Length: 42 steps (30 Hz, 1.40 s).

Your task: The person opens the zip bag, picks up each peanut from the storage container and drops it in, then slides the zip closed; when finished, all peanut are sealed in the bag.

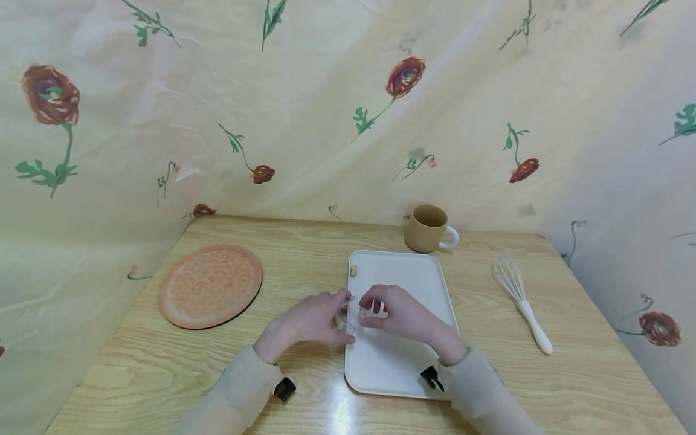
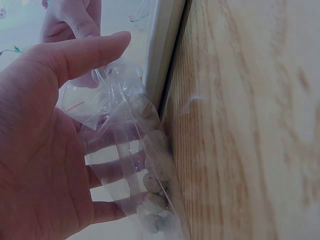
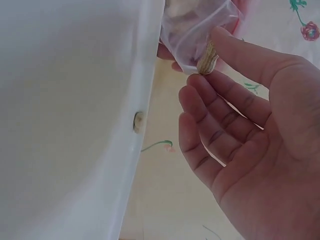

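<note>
My left hand (image 1: 312, 320) holds a clear plastic bag (image 2: 117, 145) at the tray's left edge, with the thumb on one side and the fingers behind the film. Several peanuts (image 2: 155, 182) lie along the bag's lower side. Between the thumb and fingertips of my right hand (image 1: 399, 311) a single peanut (image 3: 207, 61) is pinched, close to the bag's mouth and above the tray. The white rectangular tray (image 1: 405, 272) lies under the right hand. Another peanut (image 1: 353, 270) rests on it by the far left corner.
A tan mug (image 1: 426, 229) with a white handle stands behind the tray. To the right lies a whisk (image 1: 524, 308) with a white handle. On the left is a round orange mat (image 1: 212, 287). Flower-patterned cloth (image 1: 326, 109) hangs behind the wooden table (image 1: 304, 248).
</note>
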Each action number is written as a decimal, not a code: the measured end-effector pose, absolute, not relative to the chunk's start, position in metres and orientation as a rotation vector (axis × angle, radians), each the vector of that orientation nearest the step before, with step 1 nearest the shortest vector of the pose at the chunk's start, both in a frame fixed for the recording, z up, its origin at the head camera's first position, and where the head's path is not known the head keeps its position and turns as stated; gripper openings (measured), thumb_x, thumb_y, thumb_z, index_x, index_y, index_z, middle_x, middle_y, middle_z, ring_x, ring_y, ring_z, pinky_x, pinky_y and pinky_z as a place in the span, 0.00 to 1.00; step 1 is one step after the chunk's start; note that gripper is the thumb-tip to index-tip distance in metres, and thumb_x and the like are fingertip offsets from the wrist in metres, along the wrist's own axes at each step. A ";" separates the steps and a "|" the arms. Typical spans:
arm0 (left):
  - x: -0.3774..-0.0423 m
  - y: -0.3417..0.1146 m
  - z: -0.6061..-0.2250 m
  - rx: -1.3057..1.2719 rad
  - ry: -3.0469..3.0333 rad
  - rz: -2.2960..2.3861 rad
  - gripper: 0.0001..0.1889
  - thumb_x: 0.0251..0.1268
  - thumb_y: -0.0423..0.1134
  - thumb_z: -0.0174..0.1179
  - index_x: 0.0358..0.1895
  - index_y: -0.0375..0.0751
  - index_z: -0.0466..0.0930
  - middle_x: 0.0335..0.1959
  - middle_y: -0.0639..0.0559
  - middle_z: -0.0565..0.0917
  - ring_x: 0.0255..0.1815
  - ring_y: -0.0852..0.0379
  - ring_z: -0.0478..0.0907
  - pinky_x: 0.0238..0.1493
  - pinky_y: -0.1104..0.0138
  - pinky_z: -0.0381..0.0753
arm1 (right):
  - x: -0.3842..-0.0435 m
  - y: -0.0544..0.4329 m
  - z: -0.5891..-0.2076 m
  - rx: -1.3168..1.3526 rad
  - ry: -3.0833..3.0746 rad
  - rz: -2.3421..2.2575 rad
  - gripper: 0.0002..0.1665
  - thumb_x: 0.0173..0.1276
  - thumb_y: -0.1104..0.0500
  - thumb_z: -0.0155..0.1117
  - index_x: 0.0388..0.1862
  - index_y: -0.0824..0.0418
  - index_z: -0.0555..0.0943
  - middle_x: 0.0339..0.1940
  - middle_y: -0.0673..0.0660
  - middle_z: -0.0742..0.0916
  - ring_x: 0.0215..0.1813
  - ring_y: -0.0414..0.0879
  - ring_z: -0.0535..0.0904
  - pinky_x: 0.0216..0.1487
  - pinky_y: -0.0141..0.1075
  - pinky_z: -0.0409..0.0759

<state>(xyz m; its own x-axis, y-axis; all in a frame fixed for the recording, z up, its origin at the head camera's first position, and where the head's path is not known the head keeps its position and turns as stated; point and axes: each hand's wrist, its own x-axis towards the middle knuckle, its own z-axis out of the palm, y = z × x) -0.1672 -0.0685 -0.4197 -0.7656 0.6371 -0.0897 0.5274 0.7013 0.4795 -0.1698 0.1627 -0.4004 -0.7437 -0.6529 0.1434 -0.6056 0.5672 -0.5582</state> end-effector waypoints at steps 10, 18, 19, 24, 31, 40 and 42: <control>-0.167 -0.068 -0.419 0.944 2.670 0.629 0.41 0.57 0.62 0.68 0.69 0.45 0.65 0.59 0.50 0.81 0.50 0.53 0.77 0.46 0.58 0.77 | -0.168 0.157 -0.403 -1.078 2.690 -0.901 0.14 0.61 0.58 0.76 0.44 0.60 0.85 0.35 0.47 0.84 0.38 0.45 0.79 0.39 0.34 0.77; -0.167 -0.068 -0.420 0.933 2.677 0.607 0.41 0.56 0.62 0.68 0.68 0.45 0.65 0.57 0.50 0.81 0.50 0.54 0.77 0.47 0.58 0.78 | -0.167 0.157 -0.404 -1.090 2.695 -0.887 0.15 0.61 0.58 0.76 0.44 0.62 0.84 0.35 0.51 0.85 0.37 0.45 0.79 0.38 0.33 0.77; -0.167 -0.068 -0.420 0.932 2.677 0.605 0.41 0.56 0.62 0.68 0.69 0.46 0.65 0.58 0.50 0.81 0.50 0.54 0.77 0.47 0.59 0.78 | -0.167 0.158 -0.404 -1.089 2.694 -0.887 0.16 0.61 0.58 0.76 0.44 0.62 0.84 0.35 0.52 0.85 0.37 0.45 0.79 0.38 0.33 0.77; -0.167 -0.067 -0.420 0.924 2.675 0.596 0.41 0.57 0.63 0.67 0.69 0.46 0.65 0.59 0.50 0.80 0.51 0.54 0.76 0.48 0.59 0.77 | -0.166 0.158 -0.403 -1.093 2.698 -0.889 0.15 0.61 0.58 0.76 0.44 0.63 0.84 0.35 0.52 0.85 0.37 0.46 0.79 0.37 0.34 0.77; -0.166 -0.068 -0.419 0.926 2.674 0.595 0.41 0.57 0.62 0.68 0.69 0.46 0.64 0.59 0.50 0.81 0.51 0.54 0.76 0.49 0.58 0.77 | -0.167 0.157 -0.404 -1.079 2.696 -0.882 0.14 0.62 0.58 0.75 0.44 0.62 0.84 0.36 0.51 0.85 0.38 0.47 0.80 0.39 0.35 0.78; -0.168 -0.068 -0.421 0.924 2.675 0.588 0.41 0.57 0.63 0.67 0.69 0.47 0.64 0.59 0.50 0.80 0.51 0.55 0.77 0.47 0.59 0.78 | -0.166 0.158 -0.404 -1.108 2.688 -0.896 0.13 0.62 0.58 0.75 0.43 0.63 0.84 0.35 0.51 0.85 0.37 0.47 0.79 0.39 0.38 0.79; -0.169 -0.067 -0.421 0.925 2.675 0.589 0.41 0.57 0.63 0.67 0.69 0.47 0.64 0.59 0.50 0.80 0.50 0.55 0.76 0.46 0.60 0.77 | -0.167 0.158 -0.404 -1.102 2.690 -0.893 0.13 0.62 0.58 0.75 0.43 0.62 0.84 0.35 0.51 0.85 0.37 0.47 0.80 0.39 0.38 0.79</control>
